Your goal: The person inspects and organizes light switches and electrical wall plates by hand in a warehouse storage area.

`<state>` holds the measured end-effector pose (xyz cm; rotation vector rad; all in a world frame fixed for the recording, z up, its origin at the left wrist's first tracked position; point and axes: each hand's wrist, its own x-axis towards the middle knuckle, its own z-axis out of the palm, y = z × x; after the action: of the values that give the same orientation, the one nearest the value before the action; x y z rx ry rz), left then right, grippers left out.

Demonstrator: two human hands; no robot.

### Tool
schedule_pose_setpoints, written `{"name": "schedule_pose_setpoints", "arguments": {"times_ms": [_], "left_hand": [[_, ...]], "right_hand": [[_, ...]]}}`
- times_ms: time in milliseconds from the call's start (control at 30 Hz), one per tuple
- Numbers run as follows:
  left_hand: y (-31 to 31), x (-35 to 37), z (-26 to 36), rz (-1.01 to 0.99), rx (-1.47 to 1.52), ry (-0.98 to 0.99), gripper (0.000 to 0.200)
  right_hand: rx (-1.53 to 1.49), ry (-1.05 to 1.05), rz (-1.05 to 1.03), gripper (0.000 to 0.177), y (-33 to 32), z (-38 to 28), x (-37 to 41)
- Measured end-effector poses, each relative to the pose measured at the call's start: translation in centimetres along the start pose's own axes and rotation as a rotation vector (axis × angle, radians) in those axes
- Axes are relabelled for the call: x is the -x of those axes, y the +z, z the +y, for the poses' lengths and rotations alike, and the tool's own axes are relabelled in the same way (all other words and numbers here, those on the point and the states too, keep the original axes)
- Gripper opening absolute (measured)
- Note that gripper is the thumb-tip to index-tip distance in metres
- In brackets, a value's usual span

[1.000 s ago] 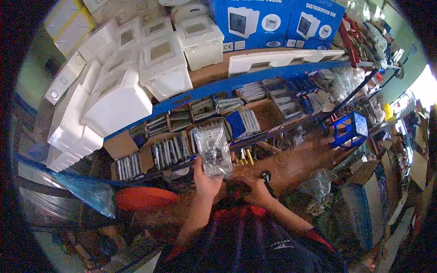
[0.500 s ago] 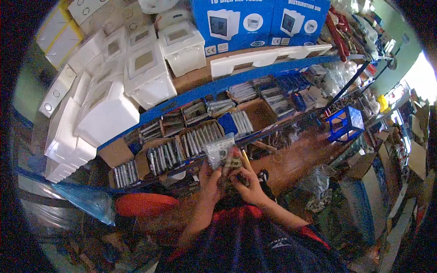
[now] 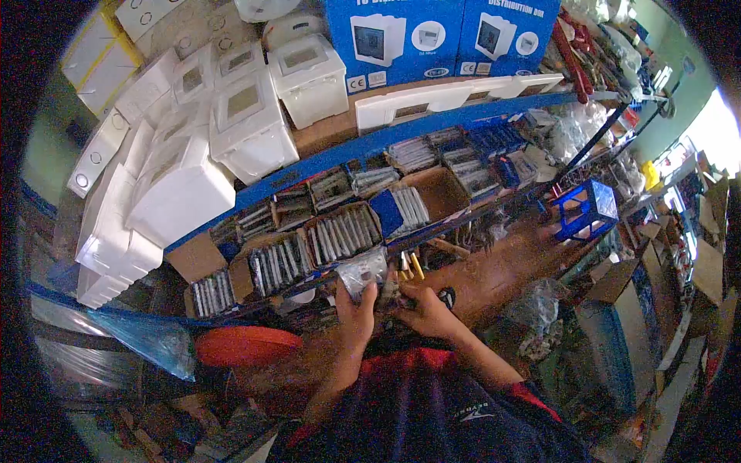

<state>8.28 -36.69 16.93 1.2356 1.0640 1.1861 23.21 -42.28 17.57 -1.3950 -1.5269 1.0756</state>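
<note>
Clear pkg (image 3: 361, 272) in L hand (image 3: 356, 310) grip; R grip unclear; nearby ctn (image 3: 344, 235) w/ pkts.

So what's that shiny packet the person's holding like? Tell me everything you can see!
The shiny packet looks like clear, crinkly plastic, with something pale inside. It's too blurry to tell what. The left hand holds it, with the thumb over its near side. It's up in front of the shelf, close to a row of thin, pale packets. The right hand is right beside it, but I can't tell whether that hand touches it.
</note>
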Motion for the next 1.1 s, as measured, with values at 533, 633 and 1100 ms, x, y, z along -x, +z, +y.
{"name": "schedule_pose_setpoints", "arguments": {"times_ms": [533,633,1100], "left_hand": [[2.1,0.5,-2.2,0.300,0.617,-0.454,0.038],[2.1,0.4,-3.0,0.258,0.693,-0.473,0.039],[1.3,0.6,-3.0,0.112,0.800,-0.466,0.042]], "right_hand": [[-0.342,-0.082,0.365,0.071,4.0,3.9,0.6],[-0.379,0.050,0.397,0.068,2.8,2.1,-0.1],[-0.329,0.150,0.201,0.025,-1.5,2.1,0.2]]}}
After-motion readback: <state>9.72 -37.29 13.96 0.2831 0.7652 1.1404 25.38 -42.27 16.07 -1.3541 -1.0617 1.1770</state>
